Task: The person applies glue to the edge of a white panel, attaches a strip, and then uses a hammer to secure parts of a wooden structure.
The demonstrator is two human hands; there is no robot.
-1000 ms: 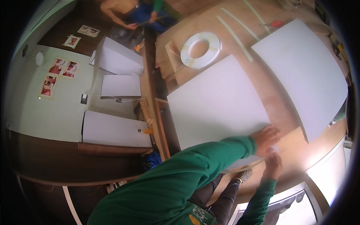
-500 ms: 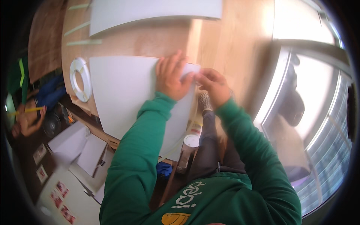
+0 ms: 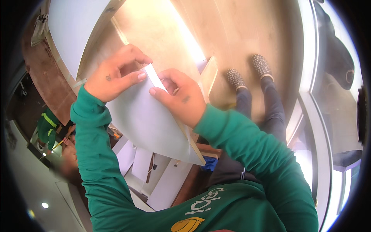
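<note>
Head view: left hand and right hand were both at one corner of the white panel, either side of a narrow white strip on its edge. Left thumb and index were closed together on the strip's far end; right thumb lay against the panel side, its fingers curled round the other side, strip pinched between. Couldn't tell whether the strip was stuck down or just held. Further along the same side, toward the near corner, the panel's edge showed bare and brownish, no white on it that I could make out. What carried the panel was mostly hidden under it. Second white panel lay well apart at upper left, neither hand on it; blue item sat just beside the near corner. Step in hand, my read: lining up the strip's end with the panel corner. Next move called for keeping that end flush under the left fingers while the right pressed along the edge, small strokes, no sideways pull. Main risk, I'd judge: strip skewing and leaving a lip.
</note>
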